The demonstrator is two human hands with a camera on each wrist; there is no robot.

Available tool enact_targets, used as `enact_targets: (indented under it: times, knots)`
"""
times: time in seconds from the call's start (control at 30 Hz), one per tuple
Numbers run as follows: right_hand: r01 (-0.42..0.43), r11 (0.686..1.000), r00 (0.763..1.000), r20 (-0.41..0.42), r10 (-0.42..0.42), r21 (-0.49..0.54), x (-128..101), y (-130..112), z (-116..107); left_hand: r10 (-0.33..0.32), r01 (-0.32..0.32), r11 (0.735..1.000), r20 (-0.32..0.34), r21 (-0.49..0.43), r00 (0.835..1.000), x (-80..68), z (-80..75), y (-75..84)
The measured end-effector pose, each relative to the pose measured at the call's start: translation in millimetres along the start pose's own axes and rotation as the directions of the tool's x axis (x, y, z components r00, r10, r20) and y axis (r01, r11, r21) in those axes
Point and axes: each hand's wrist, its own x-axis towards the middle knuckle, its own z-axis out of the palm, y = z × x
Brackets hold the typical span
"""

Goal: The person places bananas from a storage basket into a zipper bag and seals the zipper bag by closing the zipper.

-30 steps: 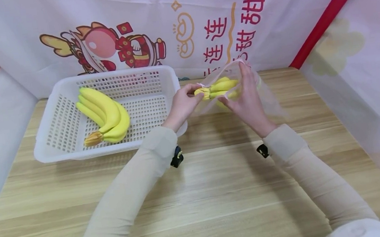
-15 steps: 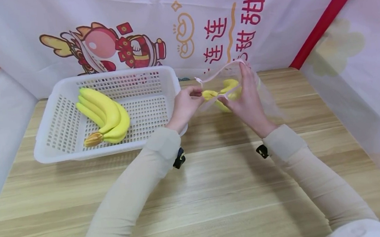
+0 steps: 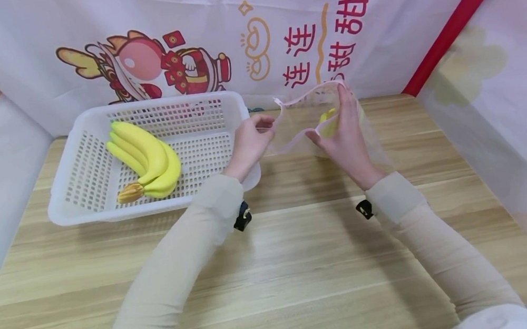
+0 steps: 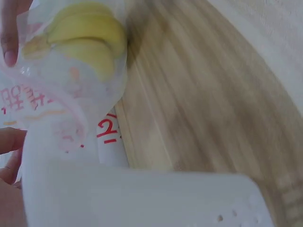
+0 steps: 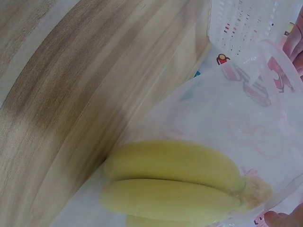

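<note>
A clear zip bag (image 3: 298,120) with a pink zip strip hangs between my two hands, its mouth gaping to the left. Inside lies a bunch of bananas (image 5: 173,184), stem end towards the mouth. My right hand (image 3: 349,143) grips the bag at its mouth, thumb at the front rim and a finger stretched to the back rim. At the left corner of the mouth, my left hand (image 3: 251,145) pinches the bag's edge between thumb and curled fingers. A second banana bunch (image 3: 148,157) lies in the white plastic basket (image 3: 209,191), stem towards me.
The basket stands on the wooden table (image 3: 302,266) at the back left, its right rim close by my left wrist. A printed white cloth (image 3: 256,38) rises behind the table, and another cloth (image 3: 503,125) borders the right side.
My left hand has let go of the banana stem and drawn back left to the bag's edge. The bunch has slid deeper into the bag. My right hand keeps its hold.
</note>
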Motion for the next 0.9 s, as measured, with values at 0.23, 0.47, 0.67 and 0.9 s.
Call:
enact_targets:
  times: [0.23,0.47,0.67,0.9]
  knots:
    - [-0.008,1.0,1.0,0.009,0.008,-0.021,1,1,0,0.003,-0.002,1.0,-0.044,0.014,0.999,5.1,-17.3,-0.3]
    - [-0.024,1.0,1.0,0.009,0.024,-0.016,2,4,-1,-0.064,0.069,0.993,-0.054,0.099,0.996,6.6,-41.7,0.8]
    - [-0.022,0.999,1.0,0.013,0.022,-0.043,2,6,0,-0.155,0.158,0.979,-0.033,0.13,0.987,2.7,-66.8,-1.5]
    - [-0.032,0.998,0.999,0.024,0.033,-0.046,1,5,0,-0.183,0.193,0.962,-0.065,0.195,0.981,-5.4,-92.9,-7.8]
